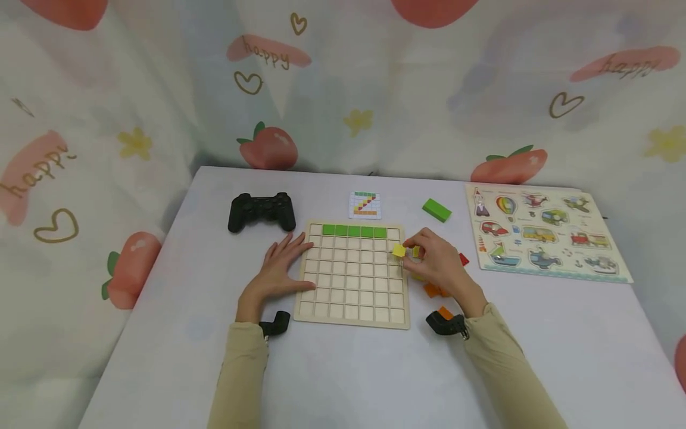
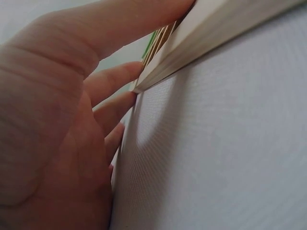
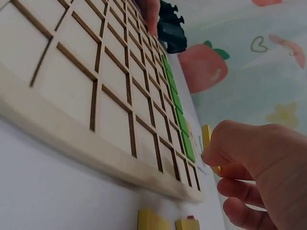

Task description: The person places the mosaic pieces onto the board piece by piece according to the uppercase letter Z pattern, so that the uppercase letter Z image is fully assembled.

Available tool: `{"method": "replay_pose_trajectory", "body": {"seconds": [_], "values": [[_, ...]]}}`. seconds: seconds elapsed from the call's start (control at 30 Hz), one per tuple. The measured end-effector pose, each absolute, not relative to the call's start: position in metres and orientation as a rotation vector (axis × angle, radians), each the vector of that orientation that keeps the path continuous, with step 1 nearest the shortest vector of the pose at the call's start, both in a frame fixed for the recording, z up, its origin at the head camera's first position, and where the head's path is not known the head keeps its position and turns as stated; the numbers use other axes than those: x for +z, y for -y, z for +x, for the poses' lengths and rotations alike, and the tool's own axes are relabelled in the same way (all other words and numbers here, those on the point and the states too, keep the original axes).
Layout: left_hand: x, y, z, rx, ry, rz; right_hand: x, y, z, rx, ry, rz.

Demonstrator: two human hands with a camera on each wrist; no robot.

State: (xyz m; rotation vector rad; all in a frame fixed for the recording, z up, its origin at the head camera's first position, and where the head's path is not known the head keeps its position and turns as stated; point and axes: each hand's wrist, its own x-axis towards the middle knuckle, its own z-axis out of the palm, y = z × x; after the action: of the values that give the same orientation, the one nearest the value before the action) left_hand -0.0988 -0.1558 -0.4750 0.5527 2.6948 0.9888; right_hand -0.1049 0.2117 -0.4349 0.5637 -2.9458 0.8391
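Note:
A yellow square block [image 1: 399, 251] is pinched between the thumb and fingers of my right hand [image 1: 436, 259], over the right edge of a wooden grid board [image 1: 352, 325]. Seen from the right wrist, the held block [image 3: 206, 139] is up off the board's far corner. My left hand [image 1: 274, 271] rests at the board's left side, thumb over the rim and fingers spread along the edge. In the left wrist view the thumb [image 2: 124, 26] lies across the board's rim [image 2: 177, 55]. Several green squares [image 1: 354, 231] sit in the board's top row.
A card with a coloured Z pattern [image 1: 365, 205] lies behind the board. Right of it are a green block [image 1: 437, 210], orange pieces [image 1: 432, 290], and a red piece [image 1: 463, 259], partly hidden. A black game controller [image 1: 261, 213] lies back left, a picture puzzle board [image 1: 546, 232] at right.

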Motion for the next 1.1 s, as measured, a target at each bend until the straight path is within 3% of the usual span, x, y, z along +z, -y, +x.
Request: {"method": "replay_pose_trajectory", "body": {"seconds": [0.3, 0.73, 0.87, 1.1], "values": [[-0.474, 0.154, -0.099, 0.999, -2.687, 0.542, -0.443, -0.18, -0.139, 0.825, 3.047, 0.662], [-0.474, 0.154, -0.099, 0.992, -2.695, 0.536, -0.447, -0.155, -0.148, 0.861, 3.049, 0.719], [-0.474, 0.155, -0.099, 0.986, -2.694, 0.542, -0.443, -0.159, -0.144, 0.875, 3.025, 0.709], [-0.473, 0.156, -0.099, 0.969, -2.699, 0.551, -0.423, -0.205, -0.12, 0.788, 3.093, 0.457]]}}
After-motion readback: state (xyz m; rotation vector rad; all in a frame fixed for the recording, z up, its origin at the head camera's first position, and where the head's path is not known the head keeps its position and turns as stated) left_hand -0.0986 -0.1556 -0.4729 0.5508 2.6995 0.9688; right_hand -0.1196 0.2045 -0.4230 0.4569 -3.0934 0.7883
